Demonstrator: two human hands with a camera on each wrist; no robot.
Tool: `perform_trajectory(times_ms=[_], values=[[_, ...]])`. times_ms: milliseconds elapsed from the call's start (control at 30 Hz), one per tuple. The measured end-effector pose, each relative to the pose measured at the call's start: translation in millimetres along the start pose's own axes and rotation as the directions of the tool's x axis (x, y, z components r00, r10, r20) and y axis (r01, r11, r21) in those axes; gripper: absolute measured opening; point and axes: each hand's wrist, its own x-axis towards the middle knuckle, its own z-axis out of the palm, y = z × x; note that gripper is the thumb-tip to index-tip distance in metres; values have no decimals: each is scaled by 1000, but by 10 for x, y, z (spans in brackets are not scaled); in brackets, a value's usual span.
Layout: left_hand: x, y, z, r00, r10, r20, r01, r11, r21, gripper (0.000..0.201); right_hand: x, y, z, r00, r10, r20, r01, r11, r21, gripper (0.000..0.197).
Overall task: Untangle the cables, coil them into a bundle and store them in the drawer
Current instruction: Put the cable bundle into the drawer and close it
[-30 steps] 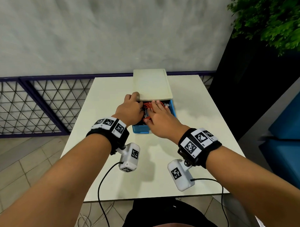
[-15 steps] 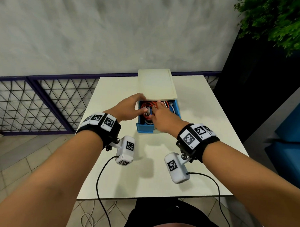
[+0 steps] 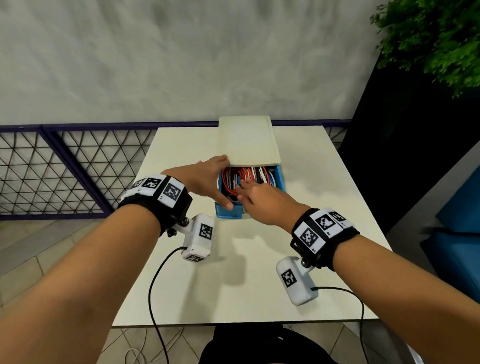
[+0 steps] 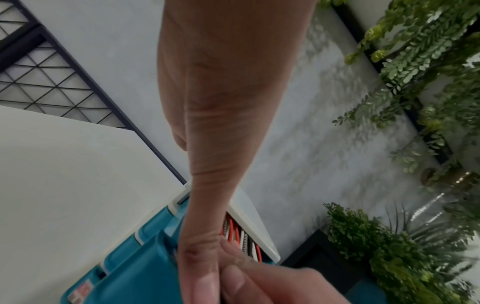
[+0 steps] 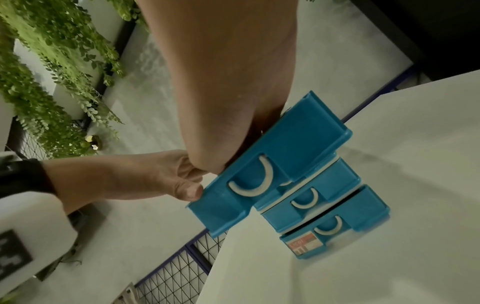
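Red-and-white cables (image 3: 249, 176) lie in the open blue drawer (image 3: 229, 213) under the flat, pressing right hand (image 3: 264, 202), left hand (image 3: 203, 180) spread alongside; lift off and springy loops may snag the closing drawer.

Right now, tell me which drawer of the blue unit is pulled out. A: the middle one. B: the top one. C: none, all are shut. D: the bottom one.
B: in the right wrist view the top drawer juts out well ahead of the middle drawer and the bottom drawer, and the head view shows the cables lying in it.
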Motion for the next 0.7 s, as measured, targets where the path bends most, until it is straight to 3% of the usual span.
perform_trajectory(times_ms=[167,333,533,600,700], values=[[11,27,-45,1000,-21,0,21,999,28,103,190,35,-83,996,58,63,-54,996,-68,38],[61,6,-63,1000,-19,-19,21,997,80,107,247,109,-302,978,42,-204,-58,996,-72,33],[112,-24,-99,998,16,-56,-10,994,104,100,249,184,-315,999,-15,39,20,989,-145,48],[139,-56,-80,995,22,-96,-13,995,97,97,278,214,-298,999,26,-22,-27,996,-89,50],[218,-67,-51,978,33,-208,-14,996,90,76,317,304,-331,989,79,-127,-82,996,-18,44]])
